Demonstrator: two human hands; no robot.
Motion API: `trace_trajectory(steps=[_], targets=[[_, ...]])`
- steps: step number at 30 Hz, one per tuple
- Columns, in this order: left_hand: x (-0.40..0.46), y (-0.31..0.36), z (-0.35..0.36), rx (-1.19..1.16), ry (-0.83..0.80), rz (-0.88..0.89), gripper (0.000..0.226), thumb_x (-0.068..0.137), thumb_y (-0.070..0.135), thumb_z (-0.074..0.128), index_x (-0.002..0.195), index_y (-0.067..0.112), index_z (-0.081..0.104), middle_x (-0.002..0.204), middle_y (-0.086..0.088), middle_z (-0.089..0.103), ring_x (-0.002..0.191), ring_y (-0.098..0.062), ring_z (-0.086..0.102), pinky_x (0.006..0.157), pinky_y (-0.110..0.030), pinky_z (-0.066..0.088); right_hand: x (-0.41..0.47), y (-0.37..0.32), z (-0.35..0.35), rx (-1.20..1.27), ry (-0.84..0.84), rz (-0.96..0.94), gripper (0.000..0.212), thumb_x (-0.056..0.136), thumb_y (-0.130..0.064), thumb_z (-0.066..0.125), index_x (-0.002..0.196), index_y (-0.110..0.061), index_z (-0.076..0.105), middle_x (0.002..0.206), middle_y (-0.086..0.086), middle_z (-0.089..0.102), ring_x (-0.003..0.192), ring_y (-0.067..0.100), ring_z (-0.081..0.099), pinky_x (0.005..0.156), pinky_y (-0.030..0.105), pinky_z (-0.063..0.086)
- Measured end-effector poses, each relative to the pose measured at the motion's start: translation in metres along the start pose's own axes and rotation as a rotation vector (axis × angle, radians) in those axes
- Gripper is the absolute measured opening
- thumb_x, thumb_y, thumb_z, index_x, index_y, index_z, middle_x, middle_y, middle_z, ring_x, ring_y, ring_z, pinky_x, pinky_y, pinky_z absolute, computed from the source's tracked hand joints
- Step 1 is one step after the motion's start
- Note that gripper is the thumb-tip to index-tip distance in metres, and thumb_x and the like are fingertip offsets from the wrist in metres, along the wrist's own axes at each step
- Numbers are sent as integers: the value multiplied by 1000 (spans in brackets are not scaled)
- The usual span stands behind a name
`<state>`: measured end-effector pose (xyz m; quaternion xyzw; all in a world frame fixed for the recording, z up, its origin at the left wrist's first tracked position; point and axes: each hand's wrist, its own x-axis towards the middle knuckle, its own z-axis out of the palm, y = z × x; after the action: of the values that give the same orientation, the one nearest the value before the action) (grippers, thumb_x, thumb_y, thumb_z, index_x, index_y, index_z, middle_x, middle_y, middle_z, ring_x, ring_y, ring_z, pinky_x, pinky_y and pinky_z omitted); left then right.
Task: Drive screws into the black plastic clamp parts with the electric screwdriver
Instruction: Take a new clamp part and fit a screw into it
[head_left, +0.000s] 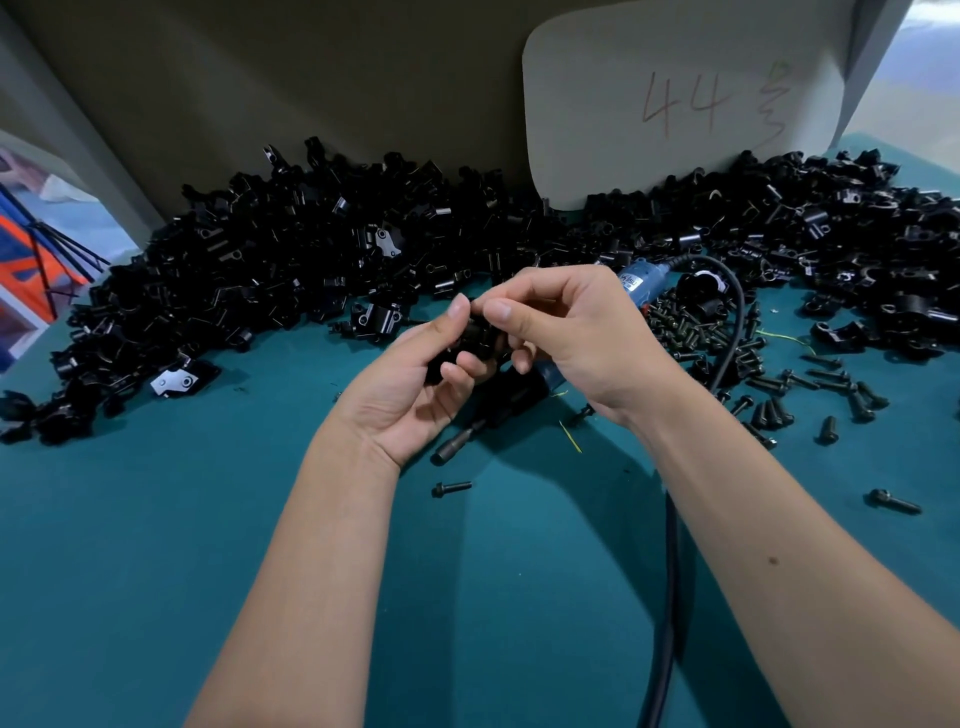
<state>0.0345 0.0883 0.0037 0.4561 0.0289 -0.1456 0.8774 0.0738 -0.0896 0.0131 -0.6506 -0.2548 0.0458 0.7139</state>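
Note:
My left hand (415, 384) grips a black plastic clamp part (475, 340) above the middle of the green table. My right hand (566, 325) meets it from the right, its thumb and fingers pinching at the top of the part; whatever small piece it pinches is hidden by the fingers. The electric screwdriver (506, 402) lies on the table under both hands, its bit end (457, 447) pointing to the lower left and its blue body (641, 283) showing behind my right hand. Loose black screws (769, 382) lie scattered to the right.
A big heap of black clamp parts (291, 270) fills the back of the green table (234, 545), from left to far right. The screwdriver's black cable (672, 571) runs down to the front edge. Single screws (452, 487) lie near my arms. A cardboard sheet (675, 98) marked 44 stands behind.

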Motion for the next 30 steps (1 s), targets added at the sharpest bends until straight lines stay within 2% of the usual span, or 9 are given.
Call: trace_trajectory(steps=[3, 9, 12, 14, 17, 20, 24, 27, 30], targets=[[0, 2, -3, 9, 16, -8, 24, 79, 34, 83, 95, 15, 84, 89, -2, 73, 62, -4, 60, 50, -8, 50, 0, -1, -4, -26, -8, -17, 9, 95, -1, 71, 99, -5, 78, 76, 15, 65, 60, 19, 57, 58, 24, 53], [0, 6, -8, -1, 42, -3, 26, 77, 25, 84, 97, 7, 81, 100, -12, 69, 67, -7, 61, 51, -10, 53, 1, 3, -10, -118, -37, -18, 21, 95, 2, 71, 103, -15, 81, 83, 5, 74, 64, 18, 66, 67, 25, 58], [0, 6, -8, -15, 25, -11, 23, 82, 21, 79, 98, 5, 80, 101, -11, 68, 68, -8, 59, 50, -9, 50, 3, 6, -9, -94, -29, -22, 20, 93, 2, 72, 102, -13, 81, 83, 5, 75, 71, 20, 66, 66, 28, 58], [0, 6, -7, -5, 5, -24, 19, 87, 19, 74, 100, 6, 80, 97, -8, 68, 68, -7, 57, 49, -9, 49, 4, 5, -10, -130, -33, -19, 15, 92, -2, 76, 99, -13, 82, 84, 6, 77, 66, 19, 67, 63, 27, 57], [0, 6, -5, -4, 19, -40, 34, 90, 15, 66, 122, 7, 72, 89, -5, 68, 63, -9, 53, 44, -10, 45, 3, 4, -11, -216, -28, -18, 8, 91, -9, 79, 91, -16, 81, 82, 4, 77, 56, 17, 65, 57, 25, 56], [3, 4, -2, -4, 58, -31, 25, 85, 15, 67, 110, 10, 71, 86, -6, 66, 58, -10, 51, 39, -12, 41, 3, 5, -8, -394, -4, -21, 9, 95, -20, 77, 87, -16, 74, 72, -1, 72, 48, 18, 63, 51, 27, 53], [5, 1, 1, 29, 84, -16, 21, 84, 22, 71, 104, 15, 68, 84, 1, 65, 56, -7, 48, 37, -10, 36, 1, 3, 1, -631, -10, -135, 20, 100, -24, 71, 87, -12, 61, 64, -9, 55, 54, 6, 53, 55, 15, 40], [4, 1, 1, 33, 82, -11, 19, 84, 20, 69, 102, 14, 69, 83, 2, 66, 54, -6, 47, 36, -10, 34, 2, 0, 4, -687, -20, -148, 24, 100, -28, 69, 86, -10, 59, 67, -6, 54, 61, 7, 45, 60, 18, 38], [5, 2, -1, 63, 54, 33, 18, 87, 20, 65, 104, 13, 67, 86, 2, 64, 55, -7, 44, 36, -10, 33, 2, -1, 5, -699, 11, -102, 35, 101, -39, 65, 80, -13, 59, 64, -4, 52, 58, 8, 43, 56, 19, 36]])
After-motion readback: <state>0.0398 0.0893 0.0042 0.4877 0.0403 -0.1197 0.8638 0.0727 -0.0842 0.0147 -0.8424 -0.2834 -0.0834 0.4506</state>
